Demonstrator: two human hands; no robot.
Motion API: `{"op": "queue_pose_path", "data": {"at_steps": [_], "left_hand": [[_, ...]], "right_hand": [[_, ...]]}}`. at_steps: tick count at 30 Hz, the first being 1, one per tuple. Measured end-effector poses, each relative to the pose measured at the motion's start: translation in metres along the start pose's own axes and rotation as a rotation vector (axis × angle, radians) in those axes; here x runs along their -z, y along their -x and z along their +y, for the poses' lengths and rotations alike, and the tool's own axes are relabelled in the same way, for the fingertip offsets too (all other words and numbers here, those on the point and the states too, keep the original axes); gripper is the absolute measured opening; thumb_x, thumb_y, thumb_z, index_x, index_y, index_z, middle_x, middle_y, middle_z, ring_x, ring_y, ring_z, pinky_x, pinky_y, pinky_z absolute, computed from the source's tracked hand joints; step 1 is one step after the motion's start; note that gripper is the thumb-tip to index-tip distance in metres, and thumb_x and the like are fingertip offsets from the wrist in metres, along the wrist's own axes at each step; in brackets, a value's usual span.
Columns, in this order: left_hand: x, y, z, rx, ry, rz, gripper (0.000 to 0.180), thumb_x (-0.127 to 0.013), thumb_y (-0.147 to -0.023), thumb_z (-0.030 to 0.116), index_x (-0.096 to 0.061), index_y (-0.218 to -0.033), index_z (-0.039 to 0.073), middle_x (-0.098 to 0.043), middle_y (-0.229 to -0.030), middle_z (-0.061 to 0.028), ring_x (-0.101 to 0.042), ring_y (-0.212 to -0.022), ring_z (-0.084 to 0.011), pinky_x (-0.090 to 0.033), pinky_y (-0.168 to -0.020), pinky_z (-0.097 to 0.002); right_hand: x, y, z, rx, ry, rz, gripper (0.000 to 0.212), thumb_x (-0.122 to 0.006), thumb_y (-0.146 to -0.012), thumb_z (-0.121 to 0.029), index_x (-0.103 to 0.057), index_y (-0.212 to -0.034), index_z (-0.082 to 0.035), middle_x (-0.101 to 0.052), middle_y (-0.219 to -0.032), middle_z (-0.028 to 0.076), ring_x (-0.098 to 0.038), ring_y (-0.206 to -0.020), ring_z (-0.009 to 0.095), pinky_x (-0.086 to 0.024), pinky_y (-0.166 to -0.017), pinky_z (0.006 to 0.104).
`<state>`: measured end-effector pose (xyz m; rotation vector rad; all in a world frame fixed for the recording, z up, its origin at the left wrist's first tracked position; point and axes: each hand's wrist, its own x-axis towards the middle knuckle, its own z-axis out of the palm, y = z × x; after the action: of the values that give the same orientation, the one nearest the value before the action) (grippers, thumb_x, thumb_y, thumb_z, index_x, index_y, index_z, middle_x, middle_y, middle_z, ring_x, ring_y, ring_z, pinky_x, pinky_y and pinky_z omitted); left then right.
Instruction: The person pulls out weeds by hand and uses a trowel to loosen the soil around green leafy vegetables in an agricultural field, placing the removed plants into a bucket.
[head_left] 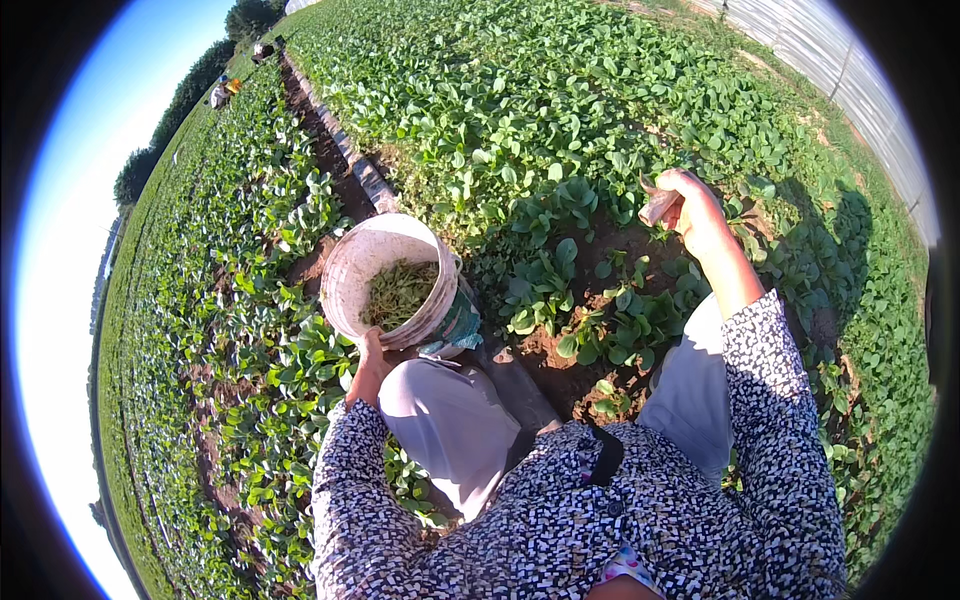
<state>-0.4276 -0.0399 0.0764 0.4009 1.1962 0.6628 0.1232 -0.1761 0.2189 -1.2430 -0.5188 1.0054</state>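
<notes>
A white plastic bucket, dirt-stained and tilted toward me, stands to the left beside my knee. Pulled green plants lie loosely inside it. My left hand is closed on the bucket's near rim, its fingertips partly hidden. Over the leafy crop to the right, my right hand is raised with the fingers closed. At its fingertips shows a small brownish-grey thing, which I cannot make out. Below that hand grow dark green leafy plants in brown soil.
A grey pipe or hose runs along a furrow from behind the bucket into the distance. Rows of leafy crop spread on both sides. A pale plastic-covered structure stands far right. Other people crouch far off at left.
</notes>
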Motion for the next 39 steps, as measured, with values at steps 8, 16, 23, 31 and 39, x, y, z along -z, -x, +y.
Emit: {"op": "queue_pose_path", "data": {"at_steps": [8, 16, 23, 31, 39], "left_hand": [[0.017, 0.017, -0.010, -0.097, 0.204, 0.068, 0.054, -0.042, -0.082, 0.026, -0.043, -0.113, -0.018, -0.054, -0.114, -0.0326, -0.057, -0.102, -0.0408, -0.051, -0.089, -0.0429], [-0.033, 0.039, -0.001, -0.501, 0.345, 0.098, 0.027, -0.048, -0.081, 0.012, -0.042, -0.096, -0.009, -0.052, -0.104, -0.0293, -0.055, -0.098, -0.0379, -0.049, -0.095, -0.0505], [-0.041, -0.116, 0.115, -0.564, 0.518, 0.110, 0.022, -0.044, -0.078, 0.008, -0.043, -0.088, -0.011, -0.052, -0.100, -0.0336, -0.055, -0.095, -0.0426, -0.053, -0.088, -0.0538], [-0.042, -0.198, 0.153, -0.546, 0.314, 0.285, 0.057, -0.057, -0.089, 0.036, -0.038, -0.127, -0.002, -0.047, -0.118, -0.0236, -0.056, -0.096, -0.0392, -0.057, -0.079, -0.0492], [-0.120, -0.190, -0.053, -0.073, -0.445, -0.060, 0.028, -0.049, -0.095, 0.017, -0.056, -0.119, 0.003, -0.063, -0.108, -0.0091, -0.062, -0.098, -0.0202, -0.053, -0.077, -0.0323]], "right_hand": [[0.006, -0.001, 0.001, 0.010, -0.004, -0.087, 0.018, -0.064, -0.079, -0.028, -0.058, -0.086, -0.012, -0.059, -0.070, 0.000, -0.055, -0.053, 0.010, -0.038, -0.043, 0.0231], [0.018, 0.033, -0.013, -0.042, 0.048, -0.057, 0.019, -0.061, -0.081, -0.024, -0.056, -0.092, -0.009, -0.057, -0.066, 0.003, -0.061, -0.057, 0.018, -0.051, -0.056, 0.0324], [0.012, 0.043, -0.018, -0.015, 0.173, -0.105, 0.018, -0.059, -0.083, -0.023, -0.054, -0.094, -0.009, -0.050, -0.077, -0.001, -0.051, -0.069, 0.011, -0.042, -0.062, 0.0245], [0.007, 0.105, -0.010, -0.381, 0.452, -0.115, 0.030, -0.061, -0.065, -0.021, -0.052, -0.089, -0.005, -0.059, -0.077, 0.008, -0.057, -0.070, 0.017, -0.046, -0.066, 0.0275], [-0.034, 0.107, -0.011, -0.906, 0.441, -0.161, 0.022, -0.060, -0.065, -0.001, -0.051, -0.085, -0.005, -0.061, -0.085, 0.011, -0.061, -0.076, 0.017, -0.048, -0.068, 0.0291]]}}
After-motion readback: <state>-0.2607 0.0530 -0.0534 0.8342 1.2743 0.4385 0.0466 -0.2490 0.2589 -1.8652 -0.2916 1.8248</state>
